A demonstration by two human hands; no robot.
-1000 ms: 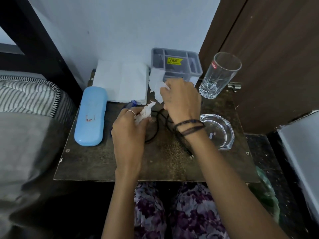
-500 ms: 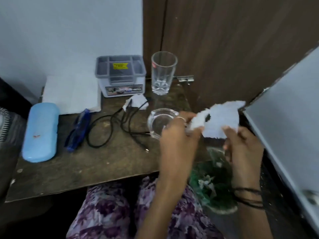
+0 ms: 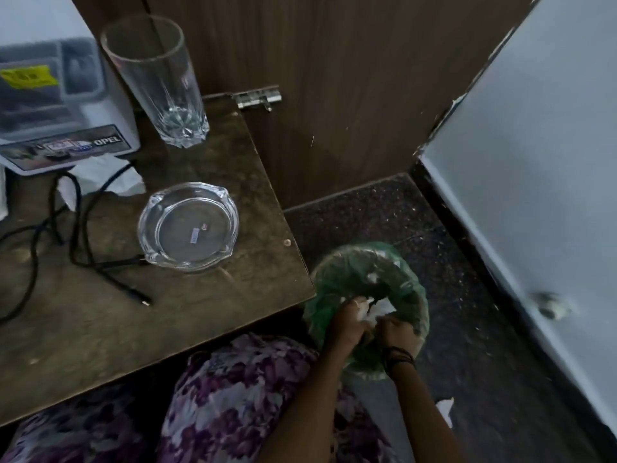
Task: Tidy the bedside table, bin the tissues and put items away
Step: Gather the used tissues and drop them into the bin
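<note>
While both hands reach into the green-lined bin (image 3: 404,279) on the floor just off the table's (image 3: 100,329) right edge, the left hand (image 3: 344,324) and right hand (image 3: 395,329) curl round crumpled white tissues (image 3: 377,309), bunched between them at their fingertips. Another tissue (image 3: 100,178) lies at the table's back edge under a black cable (image 3: 80,228), beside the ashtray (image 3: 188,225).
</note>
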